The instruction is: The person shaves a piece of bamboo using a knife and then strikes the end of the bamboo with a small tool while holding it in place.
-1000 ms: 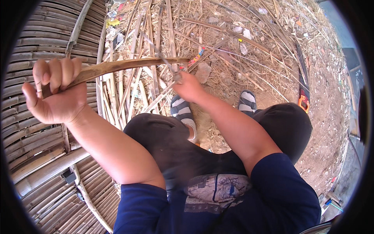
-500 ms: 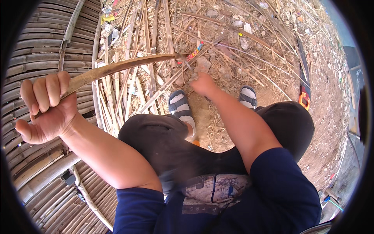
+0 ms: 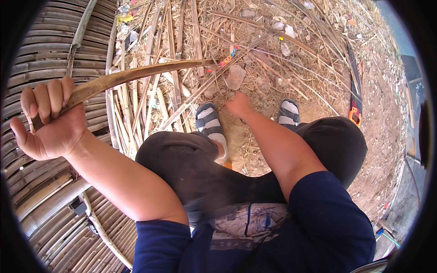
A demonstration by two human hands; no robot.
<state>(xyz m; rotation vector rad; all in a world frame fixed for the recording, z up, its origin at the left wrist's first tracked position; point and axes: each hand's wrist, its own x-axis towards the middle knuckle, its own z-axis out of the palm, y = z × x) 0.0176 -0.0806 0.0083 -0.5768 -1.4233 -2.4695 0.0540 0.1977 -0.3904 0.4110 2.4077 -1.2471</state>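
With our left hand [image 3: 52,116], well to the left of the flat, pale-brown stone [image 3: 236,78], we grasp one end of the long, curved, yellow-brown bamboo strip [image 3: 136,73], four fingers wrapped over it and the thumb standing off; its other end lies just left of the stone and slightly above it. Our right hand [image 3: 240,107], just below the stone, is clenched, apparently about a slim grey tool [image 3: 231,95] whose working end we cannot make out clearly. To handle this well, we judge, we should bring the left thumb down onto the bamboo strip so that it cannot roll, hold the left wrist firm, and make small, controlled strokes with the right, angling any edge away from the grey-strapped sandals [image 3: 210,119] below the stone, since our fist sits close to them.
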